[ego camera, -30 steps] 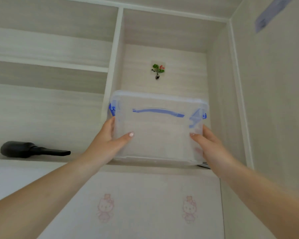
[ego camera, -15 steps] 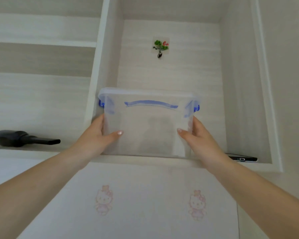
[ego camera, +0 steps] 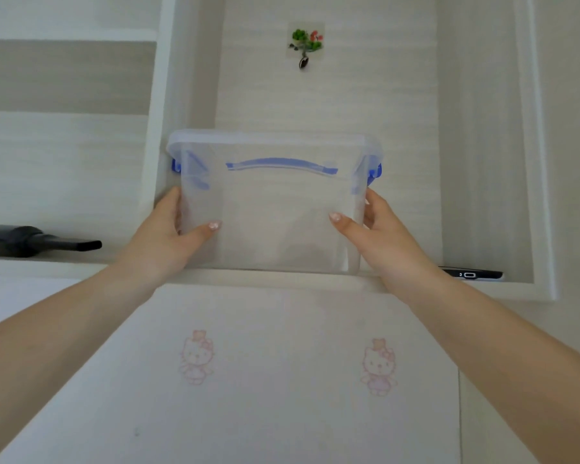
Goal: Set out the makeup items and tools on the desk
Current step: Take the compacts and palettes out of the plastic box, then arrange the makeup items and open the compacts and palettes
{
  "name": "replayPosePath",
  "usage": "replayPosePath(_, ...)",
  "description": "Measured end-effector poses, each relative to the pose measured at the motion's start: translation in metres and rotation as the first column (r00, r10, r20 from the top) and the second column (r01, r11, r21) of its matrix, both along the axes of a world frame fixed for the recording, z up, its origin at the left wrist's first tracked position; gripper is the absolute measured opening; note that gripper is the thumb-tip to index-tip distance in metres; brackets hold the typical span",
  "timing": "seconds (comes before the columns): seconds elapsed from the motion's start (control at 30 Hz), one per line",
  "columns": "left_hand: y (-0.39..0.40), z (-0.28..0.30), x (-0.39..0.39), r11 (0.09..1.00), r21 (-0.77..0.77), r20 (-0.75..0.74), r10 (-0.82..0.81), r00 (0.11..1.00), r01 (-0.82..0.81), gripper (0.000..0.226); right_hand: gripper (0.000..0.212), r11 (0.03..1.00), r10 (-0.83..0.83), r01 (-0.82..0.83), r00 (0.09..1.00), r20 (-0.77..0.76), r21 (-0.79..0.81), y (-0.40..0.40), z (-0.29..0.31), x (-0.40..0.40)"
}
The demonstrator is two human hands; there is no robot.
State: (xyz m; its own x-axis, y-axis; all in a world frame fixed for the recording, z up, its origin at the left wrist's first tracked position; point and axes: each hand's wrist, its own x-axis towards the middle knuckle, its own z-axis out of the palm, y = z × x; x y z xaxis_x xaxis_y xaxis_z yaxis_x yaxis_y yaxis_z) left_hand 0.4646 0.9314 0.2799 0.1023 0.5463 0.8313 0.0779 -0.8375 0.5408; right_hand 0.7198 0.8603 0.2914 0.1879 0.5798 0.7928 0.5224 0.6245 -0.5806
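Note:
A clear plastic storage box (ego camera: 275, 212) with a blue handle and blue side clips stands on a shelf ledge inside an open wall compartment, above head height. My left hand (ego camera: 168, 236) grips its left side, thumb across the front wall. My right hand (ego camera: 379, 236) grips its right side in the same way. The box's lid is on. Its inside looks milky and I cannot make out any contents.
A black hair dryer (ego camera: 31, 241) lies on the shelf to the left. A dark phone (ego camera: 472, 273) lies on the ledge right of the box. A small flower hook (ego camera: 304, 45) is stuck on the back wall. Below is a white panel with pink cartoon prints (ego camera: 196, 358).
The view has tilted down and drawn closer, so the box looks larger and more centred. Both hands keep the same hold on the box, whose bottom edge stays at the ledge.

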Motion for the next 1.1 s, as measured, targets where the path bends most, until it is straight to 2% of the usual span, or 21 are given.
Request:
replayPosePath(0.07, -0.007, -0.007, 0.004, 0.999, 0.022, 0.056, 0.023, 0.998, -0.024, 0.061, 0.084, 1.000, -0.028, 0.028, 1.000, -0.012, 0.011, -0.002, -0.002, -0.002)
replayPosePath(0.17, -0.021, -0.025, 0.005, 0.998, -0.001, 0.127, 0.068, 0.990, -0.068, 0.074, 0.077, 0.992, -0.102, 0.107, 0.992, -0.070, 0.073, -0.010, -0.005, -0.008)
replayPosePath(0.27, -0.032, -0.040, -0.005, 0.998, 0.002, 0.149, 0.067, 0.987, -0.068, 0.072, 0.065, 0.958, -0.119, 0.149, 0.984, -0.136, 0.244, -0.020, -0.017, -0.012)
replayPosePath(0.4, -0.047, -0.056, -0.027, 1.000, 0.014, 0.139, 0.025, 0.990, -0.027, 0.058, 0.060, 0.916, -0.180, 0.169, 0.984, -0.003, 0.364, -0.035, -0.045, -0.033)
replayPosePath(0.53, -0.056, -0.078, -0.056, 0.999, -0.038, 0.103, 0.010, 0.995, -0.006, 0.038, 0.053, 0.911, -0.228, 0.157, 0.963, 0.147, 0.381, -0.046, -0.067, -0.068)
replayPosePath(0.73, -0.056, -0.123, -0.110, 0.984, -0.152, 0.038, -0.089, 0.995, 0.094, 0.028, 0.047, 0.950, -0.233, 0.144, 0.918, 0.322, 0.278, -0.047, -0.106, -0.139)
replayPosePath(0.9, -0.039, -0.169, -0.181, 0.952, -0.288, -0.014, -0.114, 0.993, 0.105, 0.028, 0.045, 0.986, -0.162, 0.136, 0.930, 0.331, 0.100, -0.028, -0.156, -0.217)
replayPosePath(1.1, -0.020, -0.224, -0.250, 0.886, -0.456, -0.069, -0.129, 0.989, 0.084, 0.026, 0.046, 0.983, -0.090, 0.139, 0.936, 0.341, -0.122, -0.009, -0.222, -0.292)
